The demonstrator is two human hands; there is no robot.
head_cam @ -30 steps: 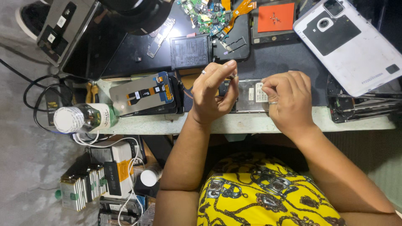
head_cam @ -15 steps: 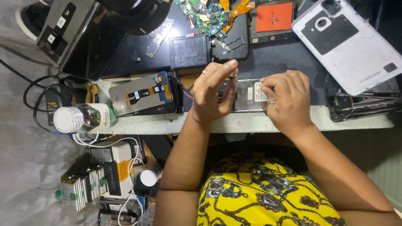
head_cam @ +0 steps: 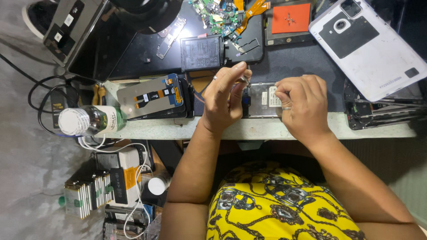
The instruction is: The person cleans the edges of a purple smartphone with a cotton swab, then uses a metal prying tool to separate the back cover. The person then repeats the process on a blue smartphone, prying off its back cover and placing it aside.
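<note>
While both hands sit over the opened phone at the front edge of the bench, hardly anything has moved vs. a sec ago. Left hand has the same pose as before: fingers drawn together, pinching a small metal tool, prob. tweezers, tip down at the phone's left end. Tool is mostly hidden by the fingers, so can't tell its exact kind. Right hand is curled, knuckles up, fingertips pressing on the phone's right part, pinning it to the mat; ring on one finger. Can't tell if it holds anything small underneath.

Only diff. I catch: left thumb and forefinger look a touch higher and tighter on the tool than half a sec ago, and the right hand sits a hair nearer the left. Phone itself hasn't shifted.

Round about, all unchanged: a detached screen panel just left of the left hand, a black battery behind it, a white back cover far right, an orange pad up top, and a plastic bottle at the bench's left corner.
</note>
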